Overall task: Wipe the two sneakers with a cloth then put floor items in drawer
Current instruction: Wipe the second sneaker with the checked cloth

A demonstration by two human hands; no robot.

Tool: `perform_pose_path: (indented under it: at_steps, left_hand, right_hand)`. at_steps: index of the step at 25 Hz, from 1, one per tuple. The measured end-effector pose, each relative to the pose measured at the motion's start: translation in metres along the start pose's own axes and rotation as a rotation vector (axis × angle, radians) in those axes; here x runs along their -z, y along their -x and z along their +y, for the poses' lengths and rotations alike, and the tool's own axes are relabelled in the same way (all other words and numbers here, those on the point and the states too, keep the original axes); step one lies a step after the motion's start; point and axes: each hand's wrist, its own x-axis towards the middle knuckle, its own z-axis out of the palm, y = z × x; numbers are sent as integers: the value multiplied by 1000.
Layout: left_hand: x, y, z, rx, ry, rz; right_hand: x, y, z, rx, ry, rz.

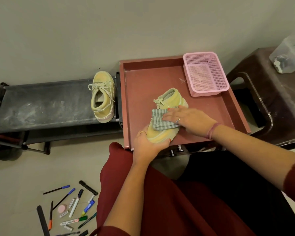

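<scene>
Head view: our left hand (pixel 147 143) grips the sneaker (pixel 167 116) at the drawer's (pixel 228 113) front edge, right hand (pixel 187 116) flat, pressing the cloth (pixel 160 121) onto it.

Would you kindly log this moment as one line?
step: wiping sneaker | left hand: grips toe | right hand: presses cloth | pens: floor

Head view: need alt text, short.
A person's left hand grips a yellow sneaker inside an open red drawer while the right hand presses a striped cloth on it. A second sneaker sits on a black rack; pens litter the floor.
</scene>
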Motion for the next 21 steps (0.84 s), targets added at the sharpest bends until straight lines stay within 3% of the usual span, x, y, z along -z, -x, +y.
perform_pose_path:
  at_steps: [4, 9, 12, 15, 19, 21]
  left_hand:
    - [-2, 2, 3, -30, -8, 18]
    - [-7, 2, -7, -26, -5, 15]
    - [-8, 3, -11, -70, 7, 15]
    - [-10, 4, -7, -155, -79, 18]
    - [-11, 6, -5, -137, -202, 6]
    - [-11, 7, -4, -146, -208, 8]
  right_hand:
    - [-6, -5, 7, -140, -8, 101]
    - [-26, 11, -77, -380, -363, 103]
    - [-12, 9, -79, -424, -527, 21]
    - [15, 15, -69, -570, -867, -27]
    - [32, 28, -37, -980, -1231, 253]
    - [39, 27, -22, -1057, -1294, 471]
